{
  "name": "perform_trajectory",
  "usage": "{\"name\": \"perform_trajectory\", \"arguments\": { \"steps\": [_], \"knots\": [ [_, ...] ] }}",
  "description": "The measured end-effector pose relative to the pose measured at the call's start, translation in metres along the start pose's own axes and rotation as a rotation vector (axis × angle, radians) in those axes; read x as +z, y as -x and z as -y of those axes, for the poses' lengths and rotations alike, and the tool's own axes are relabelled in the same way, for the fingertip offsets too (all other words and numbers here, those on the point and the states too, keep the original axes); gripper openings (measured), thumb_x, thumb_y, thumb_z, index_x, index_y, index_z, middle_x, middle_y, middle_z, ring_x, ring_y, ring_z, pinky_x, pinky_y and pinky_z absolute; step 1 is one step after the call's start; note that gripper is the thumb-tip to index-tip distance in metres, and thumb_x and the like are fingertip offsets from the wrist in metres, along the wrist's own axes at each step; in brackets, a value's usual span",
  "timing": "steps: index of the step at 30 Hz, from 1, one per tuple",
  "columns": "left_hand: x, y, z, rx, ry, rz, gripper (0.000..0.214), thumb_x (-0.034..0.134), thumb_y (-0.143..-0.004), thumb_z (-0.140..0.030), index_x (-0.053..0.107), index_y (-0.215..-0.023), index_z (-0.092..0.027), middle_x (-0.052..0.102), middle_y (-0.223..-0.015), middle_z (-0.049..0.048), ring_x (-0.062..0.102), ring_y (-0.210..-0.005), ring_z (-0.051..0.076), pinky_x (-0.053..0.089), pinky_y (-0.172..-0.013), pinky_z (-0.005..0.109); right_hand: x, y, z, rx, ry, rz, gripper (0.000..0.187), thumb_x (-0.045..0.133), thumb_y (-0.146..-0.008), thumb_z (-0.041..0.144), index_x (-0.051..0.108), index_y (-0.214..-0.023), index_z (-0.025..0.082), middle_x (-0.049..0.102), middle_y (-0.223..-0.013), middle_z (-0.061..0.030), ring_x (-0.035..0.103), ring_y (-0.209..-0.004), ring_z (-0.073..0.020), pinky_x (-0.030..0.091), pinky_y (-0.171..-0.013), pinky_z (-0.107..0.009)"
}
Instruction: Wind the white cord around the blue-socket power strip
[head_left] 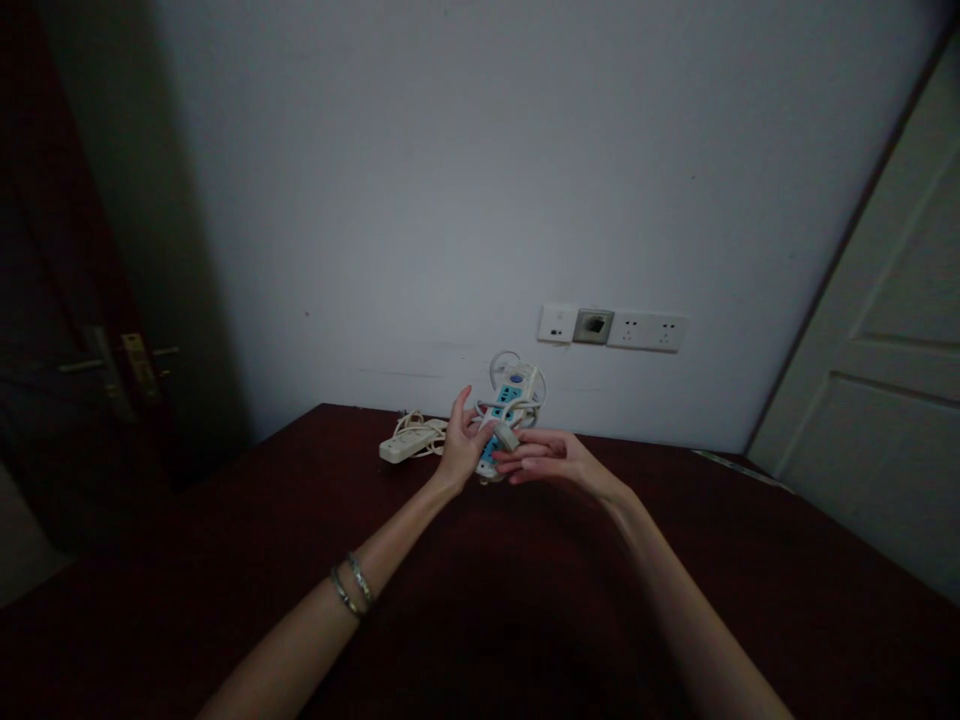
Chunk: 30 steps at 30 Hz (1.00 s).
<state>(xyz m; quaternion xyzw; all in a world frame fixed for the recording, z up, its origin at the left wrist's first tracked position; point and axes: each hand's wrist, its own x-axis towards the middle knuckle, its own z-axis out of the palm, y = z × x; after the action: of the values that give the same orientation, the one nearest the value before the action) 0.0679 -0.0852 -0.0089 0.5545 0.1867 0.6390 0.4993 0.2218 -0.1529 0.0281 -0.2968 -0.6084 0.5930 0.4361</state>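
Observation:
A white power strip with blue socket faces is held up tilted above the table, its white cord looped around it. My left hand grips the strip from the left side, thumb across its front. At the lower right, my right hand has its fingers closed at the plug of the cord, in front of the sockets. Left of my hands, a second white power strip lies on the table with its cord bunched beside it.
The dark red table reaches back to a pale wall. Wall sockets and a grey-framed outlet sit above its back edge. A dark door with a handle stands left, a white door right.

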Motion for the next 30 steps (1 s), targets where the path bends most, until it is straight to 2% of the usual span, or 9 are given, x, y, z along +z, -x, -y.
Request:
{"name": "perform_trajectory", "arguments": {
  "steps": [5,9,11,14,17,19,21,25,30],
  "knots": [
    [0.007,0.005,0.004,0.037,-0.007,0.002,0.078,0.069,-0.065,-0.018,0.029,-0.132,-0.021,0.054,-0.094,0.0025,0.058,-0.079,0.011,0.044,-0.073,0.024,0.005,-0.006,-0.002,-0.054,0.387,-0.145,0.039,0.072,-0.064,0.043,0.068,-0.090,0.014,0.067,-0.072,-0.0054,0.061,-0.065,-0.0160,0.048,-0.068,-0.032],
    [0.010,0.007,0.003,0.053,-0.011,-0.005,0.075,0.069,-0.065,-0.017,0.031,-0.130,-0.022,0.055,-0.097,0.0038,0.057,-0.081,0.012,0.045,-0.075,0.025,0.002,-0.009,-0.003,-0.296,0.577,-0.227,0.027,0.075,-0.061,0.040,0.071,-0.077,0.019,0.065,-0.087,-0.0041,0.058,-0.086,-0.0185,0.043,-0.085,-0.035],
    [0.011,0.007,0.002,0.074,-0.014,-0.025,0.068,0.066,-0.068,-0.019,0.033,-0.128,-0.023,0.055,-0.100,0.0046,0.058,-0.084,0.013,0.045,-0.077,0.026,0.003,-0.011,-0.004,-0.387,0.567,-0.250,0.028,0.076,-0.059,0.040,0.071,-0.078,0.020,0.063,-0.098,-0.0049,0.055,-0.097,-0.0203,0.039,-0.093,-0.036],
    [0.011,0.007,0.000,0.105,-0.004,-0.068,0.057,0.061,-0.073,-0.021,0.038,-0.124,-0.023,0.055,-0.106,0.0057,0.057,-0.092,0.015,0.044,-0.081,0.028,0.006,-0.015,-0.008,-0.417,0.501,-0.306,0.033,0.078,-0.056,0.040,0.069,-0.081,0.020,0.062,-0.103,-0.0063,0.054,-0.102,-0.0225,0.040,-0.091,-0.036],
    [0.011,0.008,-0.001,0.098,0.036,-0.117,0.046,0.055,-0.077,-0.021,0.041,-0.121,-0.023,0.056,-0.110,0.0067,0.056,-0.099,0.018,0.043,-0.084,0.030,0.012,-0.018,-0.013,-0.335,0.370,-0.353,0.039,0.079,-0.054,0.039,0.061,-0.084,0.020,0.063,-0.095,-0.0054,0.058,-0.085,-0.0187,0.046,-0.077,-0.032],
    [0.010,0.008,-0.003,0.084,0.059,-0.145,0.043,0.053,-0.078,-0.022,0.041,-0.120,-0.023,0.056,-0.112,0.0071,0.056,-0.100,0.019,0.044,-0.085,0.031,0.016,-0.021,-0.016,-0.298,0.264,-0.360,0.045,0.079,-0.053,0.038,0.054,-0.087,0.021,0.063,-0.091,-0.0032,0.056,-0.072,-0.0142,0.047,-0.066,-0.028],
    [0.010,0.008,-0.004,0.076,0.055,-0.164,0.041,0.054,-0.079,-0.023,0.041,-0.118,-0.022,0.056,-0.113,0.0076,0.057,-0.101,0.019,0.044,-0.085,0.032,0.017,-0.022,-0.018,-0.287,0.199,-0.353,0.049,0.079,-0.052,0.037,0.050,-0.089,0.021,0.062,-0.091,-0.0026,0.055,-0.068,-0.0124,0.046,-0.061,-0.026],
    [0.010,0.009,-0.007,0.112,-0.006,-0.177,0.038,0.055,-0.079,-0.024,0.042,-0.115,-0.021,0.058,-0.112,0.0085,0.056,-0.103,0.020,0.043,-0.086,0.031,0.014,-0.023,-0.017,-0.229,0.173,-0.315,0.053,0.080,-0.049,0.034,0.053,-0.092,0.020,0.064,-0.092,-0.0040,0.058,-0.074,-0.0149,0.047,-0.066,-0.028],
    [0.011,0.012,-0.006,0.089,0.009,-0.183,0.041,0.056,-0.076,-0.020,0.040,-0.114,-0.020,0.062,-0.105,0.0083,0.060,-0.091,0.018,0.046,-0.080,0.031,0.007,-0.022,-0.014,-0.197,0.179,-0.272,0.050,0.081,-0.049,0.029,0.059,-0.093,0.018,0.065,-0.090,-0.0039,0.060,-0.081,-0.0169,0.047,-0.075,-0.031]
  ]
}}
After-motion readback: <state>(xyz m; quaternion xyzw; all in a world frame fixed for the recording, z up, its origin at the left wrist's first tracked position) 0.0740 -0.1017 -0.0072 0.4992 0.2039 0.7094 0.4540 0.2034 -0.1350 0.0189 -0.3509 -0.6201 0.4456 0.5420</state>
